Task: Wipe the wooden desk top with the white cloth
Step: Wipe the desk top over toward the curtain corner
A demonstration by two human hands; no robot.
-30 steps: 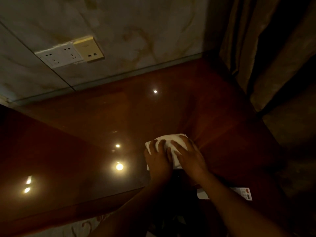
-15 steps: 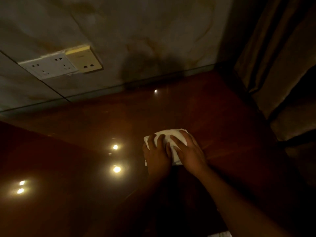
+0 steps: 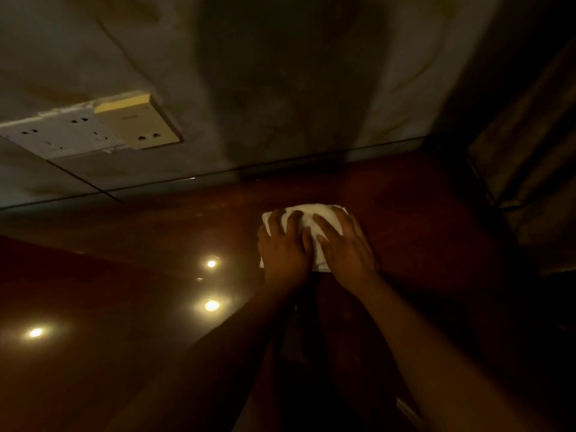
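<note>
Both hands flat on the cloth (image 3: 313, 218), which lies on the desk (image 3: 420, 219) just right of frame centre, near the wall (image 3: 280, 73) edge at 12 o'clock: left hand (image 3: 285, 249) at the cloth's 9 o'clock side, right hand (image 3: 347, 247) at 3 o'clock, thumbs nearly touching, fingers spread and pressing down, not pinching. Sockets (image 3: 93, 127) on the wall at 10 o'clock, curtain (image 3: 530, 151) at 3 o'clock, three lamp glints (image 3: 212, 305) on the glossy desk at 8 o'clock of the hands.
</note>
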